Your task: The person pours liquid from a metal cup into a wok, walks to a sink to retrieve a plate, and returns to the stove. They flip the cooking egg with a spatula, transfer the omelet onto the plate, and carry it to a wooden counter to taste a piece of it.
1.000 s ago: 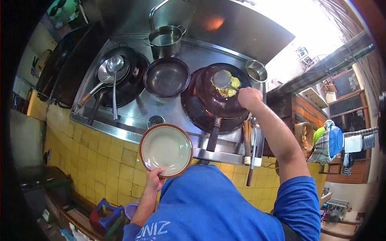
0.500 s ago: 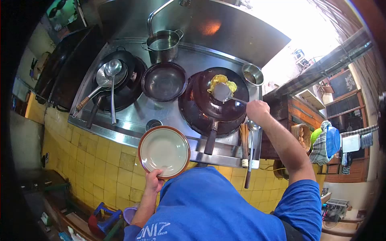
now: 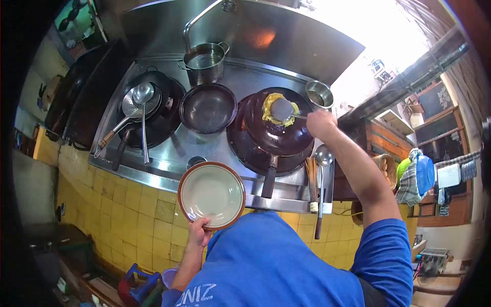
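My left hand (image 3: 198, 233) grips the lower rim of a cream plate (image 3: 210, 194) with a brown edge, held at the stove's front edge. My right hand (image 3: 322, 124) is closed round the handle of a metal ladle (image 3: 282, 110). The ladle's bowl rests on yellow egg (image 3: 272, 98) in a dark wok (image 3: 266, 140). The wok's black handle (image 3: 268, 184) points toward me, with neither hand on it. Nothing shows on the plate.
A dark pan (image 3: 208, 108) sits mid-stove, below a steel pot (image 3: 205, 64). Further left, a ladle (image 3: 143, 93) and strainer lie over another wok. A small metal pot (image 3: 319, 94), a bamboo brush (image 3: 312, 179) and a second ladle (image 3: 322, 156) are at the right.
The ladle has moved slightly left and up in the wok and now covers the middle of the egg. My right hand has shifted the same way. The plate stays in my left hand.
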{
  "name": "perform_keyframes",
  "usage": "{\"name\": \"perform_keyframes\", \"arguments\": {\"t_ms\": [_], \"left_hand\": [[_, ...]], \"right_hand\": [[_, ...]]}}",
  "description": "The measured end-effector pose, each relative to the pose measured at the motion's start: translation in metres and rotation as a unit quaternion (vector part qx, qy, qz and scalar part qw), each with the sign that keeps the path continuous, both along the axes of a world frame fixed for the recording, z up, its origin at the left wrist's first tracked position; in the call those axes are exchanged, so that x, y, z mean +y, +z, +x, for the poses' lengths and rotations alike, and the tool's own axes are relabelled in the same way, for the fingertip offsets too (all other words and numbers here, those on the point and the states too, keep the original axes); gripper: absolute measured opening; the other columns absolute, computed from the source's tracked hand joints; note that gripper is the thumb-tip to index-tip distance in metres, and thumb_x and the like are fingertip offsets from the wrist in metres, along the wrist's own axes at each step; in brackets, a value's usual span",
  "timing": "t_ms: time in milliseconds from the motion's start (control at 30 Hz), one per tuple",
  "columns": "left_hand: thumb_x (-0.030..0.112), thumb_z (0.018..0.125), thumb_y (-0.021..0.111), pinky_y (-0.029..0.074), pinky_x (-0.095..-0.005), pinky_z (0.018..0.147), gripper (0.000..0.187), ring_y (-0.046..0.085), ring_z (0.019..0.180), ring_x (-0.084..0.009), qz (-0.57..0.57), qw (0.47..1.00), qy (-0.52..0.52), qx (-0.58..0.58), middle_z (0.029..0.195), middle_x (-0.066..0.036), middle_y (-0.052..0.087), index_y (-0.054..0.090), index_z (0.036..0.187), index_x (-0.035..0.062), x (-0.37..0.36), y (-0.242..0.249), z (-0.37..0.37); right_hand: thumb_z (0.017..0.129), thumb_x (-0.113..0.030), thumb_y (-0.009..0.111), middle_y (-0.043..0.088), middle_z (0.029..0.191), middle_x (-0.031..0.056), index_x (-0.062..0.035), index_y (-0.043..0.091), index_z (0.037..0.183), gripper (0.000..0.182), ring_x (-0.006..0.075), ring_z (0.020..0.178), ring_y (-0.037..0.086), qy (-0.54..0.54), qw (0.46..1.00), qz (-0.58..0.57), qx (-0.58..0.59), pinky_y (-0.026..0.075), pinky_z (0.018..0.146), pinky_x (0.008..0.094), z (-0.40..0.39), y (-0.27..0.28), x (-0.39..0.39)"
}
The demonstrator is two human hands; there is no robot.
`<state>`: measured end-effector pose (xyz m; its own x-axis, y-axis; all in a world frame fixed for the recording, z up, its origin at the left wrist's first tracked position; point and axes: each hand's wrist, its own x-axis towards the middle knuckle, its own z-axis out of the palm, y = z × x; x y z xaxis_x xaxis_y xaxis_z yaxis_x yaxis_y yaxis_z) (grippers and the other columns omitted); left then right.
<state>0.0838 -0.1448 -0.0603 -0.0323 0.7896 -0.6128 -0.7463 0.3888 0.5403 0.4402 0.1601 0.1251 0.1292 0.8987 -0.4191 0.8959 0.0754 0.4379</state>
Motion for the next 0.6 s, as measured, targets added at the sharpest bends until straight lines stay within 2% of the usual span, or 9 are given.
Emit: {"name": "perform_keyframes", "arguments": {"t_ms": [133, 200, 333, 400, 433, 467, 533, 600], "left_hand": [[-0.001, 0.072, 0.051, 0.05, -0.0451, 0.092, 0.056, 0.06, 0.102, -0.0295, 0.015, 1.0, 0.016, 0.007, 0.113, -0.015, 0.057, 0.043, 0.127, -0.0024, 0.0, 0.008, 0.0], [-0.004, 0.073, 0.054, 0.054, -0.0383, 0.081, 0.049, 0.062, 0.093, -0.0269, -0.002, 0.999, 0.043, -0.018, 0.106, -0.013, 0.06, 0.048, 0.121, -0.0027, 0.001, 0.013, 0.0], [-0.004, 0.073, 0.054, 0.054, -0.0395, 0.082, 0.051, 0.062, 0.094, -0.0278, 0.012, 0.999, 0.03, -0.003, 0.107, -0.014, 0.06, 0.047, 0.123, -0.0035, 0.005, 0.01, -0.007], [-0.004, 0.073, 0.053, 0.053, -0.04, 0.084, 0.05, 0.062, 0.095, -0.0281, 0.013, 0.999, 0.035, -0.021, 0.108, -0.015, 0.059, 0.046, 0.123, -0.0051, 0.008, 0.012, -0.008], [-0.004, 0.073, 0.053, 0.053, -0.04, 0.084, 0.05, 0.062, 0.095, -0.0281, 0.014, 0.999, 0.033, -0.022, 0.108, -0.015, 0.059, 0.046, 0.123, -0.0051, 0.008, 0.014, -0.01], [-0.004, 0.073, 0.053, 0.053, -0.0403, 0.085, 0.05, 0.062, 0.095, -0.0282, 0.014, 0.999, 0.034, -0.025, 0.108, -0.015, 0.059, 0.046, 0.123, -0.0058, 0.009, 0.015, -0.011], [-0.004, 0.073, 0.053, 0.053, -0.0405, 0.085, 0.05, 0.062, 0.095, -0.0283, 0.016, 0.999, 0.033, -0.029, 0.107, -0.016, 0.059, 0.046, 0.122, -0.0064, 0.01, 0.016, -0.013], [-0.003, 0.071, 0.052, 0.052, -0.0409, 0.086, 0.054, 0.06, 0.098, -0.0271, 0.01, 0.999, 0.049, -0.019, 0.109, -0.014, 0.058, 0.045, 0.125, -0.0041, 0.005, 0.014, -0.016]], "right_hand": [[0.084, -0.017, 0.056, 0.068, 0.109, 0.0099, -0.011, 0.071, 0.103, 0.025, 0.0281, 0.097, 0.067, -0.012, 1.0, 0.02, 0.007, 0.057, 0.068, 0.0495, 0.019, -0.018, -0.002], [0.085, -0.017, 0.055, 0.068, 0.109, 0.0097, -0.0111, 0.071, 0.103, 0.025, 0.0282, 0.097, 0.067, -0.011, 0.999, 0.041, 0.018, 0.057, 0.067, 0.0496, 0.016, -0.017, 0.0], [0.081, -0.016, 0.061, 0.069, 0.106, 0.0089, -0.0106, 0.072, 0.101, 0.023, 0.0277, 0.095, 0.067, 0.011, 0.998, 0.062, 0.001, 0.057, 0.064, 0.0495, -0.005, 0.027, 0.015], [0.075, -0.014, 0.068, 0.07, 0.102, 0.008, -0.0099, 0.073, 0.099, 0.024, 0.0263, 0.09, 0.068, 0.001, 0.995, 0.075, -0.069, 0.056, 0.056, 0.045, -0.03, 0.045, 0.021], [0.069, -0.011, 0.073, 0.07, 0.091, 0.0072, -0.008, 0.073, 0.092, 0.023, 0.0236, 0.074, 0.068, 0.031, 0.99, 0.083, -0.113, 0.052, 0.048, 0.0385, -0.04, 0.043, 0.025], [0.069, -0.011, 0.073, 0.07, 0.091, 0.0072, -0.008, 0.073, 0.092, 0.023, 0.0236, 0.074, 0.068, 0.028, 0.99, 0.084, -0.114, 0.052, 0.048, 0.0385, -0.051, 0.037, 0.027], [0.068, -0.009, 0.072, 0.067, 0.077, 0.0061, -0.007, 0.071, 0.082, 0.014, 0.019, 0.058, 0.062, 0.089, 0.95, -0.035, -0.296, 0.045, 0.041, 0.0311, -0.072, 0.013, 0.033], [0.068, -0.009, 0.07, 0.059, 0.065, 0.0038, -0.0076, 0.066, 0.073, 0.007, 0.0145, 0.048, 0.054, 0.078, 0.908, -0.121, -0.394, 0.04, 0.038, 0.0265, -0.08, -0.028, 0.045]]}}
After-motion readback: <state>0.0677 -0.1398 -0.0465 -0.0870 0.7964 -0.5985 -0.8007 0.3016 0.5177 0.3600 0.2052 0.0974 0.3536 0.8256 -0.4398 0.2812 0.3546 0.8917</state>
